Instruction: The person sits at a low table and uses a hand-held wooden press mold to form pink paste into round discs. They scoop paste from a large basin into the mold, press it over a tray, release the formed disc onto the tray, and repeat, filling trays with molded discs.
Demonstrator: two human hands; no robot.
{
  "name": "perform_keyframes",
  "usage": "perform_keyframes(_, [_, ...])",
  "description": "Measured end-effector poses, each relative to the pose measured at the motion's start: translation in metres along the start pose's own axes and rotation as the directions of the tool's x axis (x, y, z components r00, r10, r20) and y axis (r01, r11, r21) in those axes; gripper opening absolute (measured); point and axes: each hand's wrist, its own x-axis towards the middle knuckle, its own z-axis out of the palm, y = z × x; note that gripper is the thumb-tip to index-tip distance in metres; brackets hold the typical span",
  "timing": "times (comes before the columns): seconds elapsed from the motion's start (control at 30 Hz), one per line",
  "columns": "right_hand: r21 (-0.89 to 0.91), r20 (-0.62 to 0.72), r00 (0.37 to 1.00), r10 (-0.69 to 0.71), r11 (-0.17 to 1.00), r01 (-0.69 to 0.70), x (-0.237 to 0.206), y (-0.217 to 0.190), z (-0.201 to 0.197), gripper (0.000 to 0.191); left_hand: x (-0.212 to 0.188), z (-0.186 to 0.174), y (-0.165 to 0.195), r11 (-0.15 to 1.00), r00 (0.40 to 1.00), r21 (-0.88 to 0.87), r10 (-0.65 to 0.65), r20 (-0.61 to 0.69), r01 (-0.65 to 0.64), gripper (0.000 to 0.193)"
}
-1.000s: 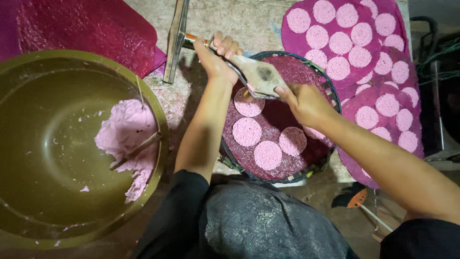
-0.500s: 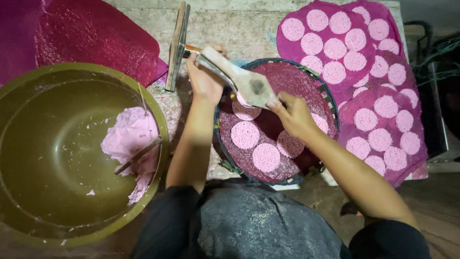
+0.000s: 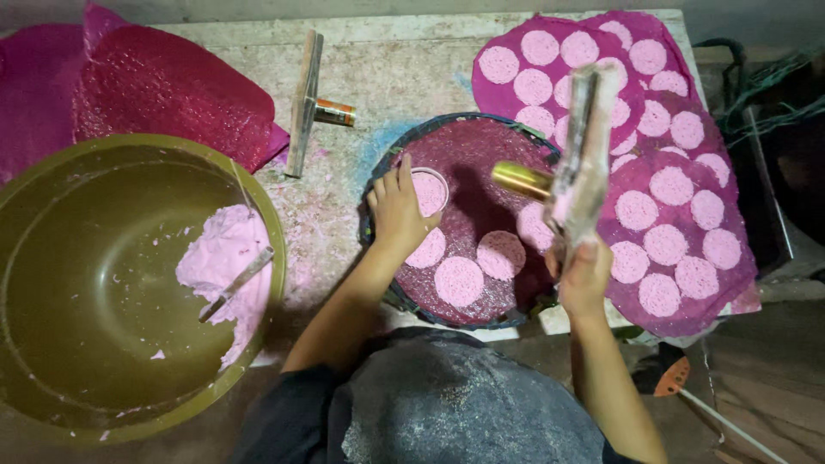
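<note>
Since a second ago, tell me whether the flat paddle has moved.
Yes. The flat paddle, held in the right hand, has swung from the round tray's upper-left edge to upright over its right rim.

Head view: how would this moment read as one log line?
left hand: on ring mould | right hand: holds flat paddle upright | tray: pink discs
</note>
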Motion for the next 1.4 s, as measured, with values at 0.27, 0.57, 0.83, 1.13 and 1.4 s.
perform_keyframes(0.27, [0.097,-0.218,0.972,0.087,0.993,-0.067,-0.046,0.033,-0.060,0.080,0.001,0.035,0.054,0.978,0.949,-0.047,0.207,0.239,-0.202,0.109])
perform_keyframes(0.57, [0.174,-0.121,0.993,0.009,0.985,0.012,-0.064,0.041,-0.072,0.072,-0.041,-0.018,0.040,0.873,0.849,0.083,0.439,0.294,-0.480,0.062])
perform_keyframes(0.83, [-0.088,0.567,0.697,-0.438,0.809,0.581,-0.031,-0.075,-0.002,0.047,-0.073,-0.175,0.085,0.814,0.766,-0.080,0.571,0.295,-0.575,0.066])
perform_keyframes(1.13, [0.360,0.841,-0.097,-0.532,0.417,0.835,0.027,-0.217,0.102,0.054,-0.151,-0.235,-0.011,0.852,0.694,-0.260,0.522,0.497,-0.454,0.041])
perform_keyframes(1.4, [0.388,0.917,-0.185,-0.352,0.894,0.225,-0.023,-0.214,0.175,0.028,-0.243,-0.264,-0.143,0.905,0.879,-0.357,0.352,0.322,-0.231,0.035])
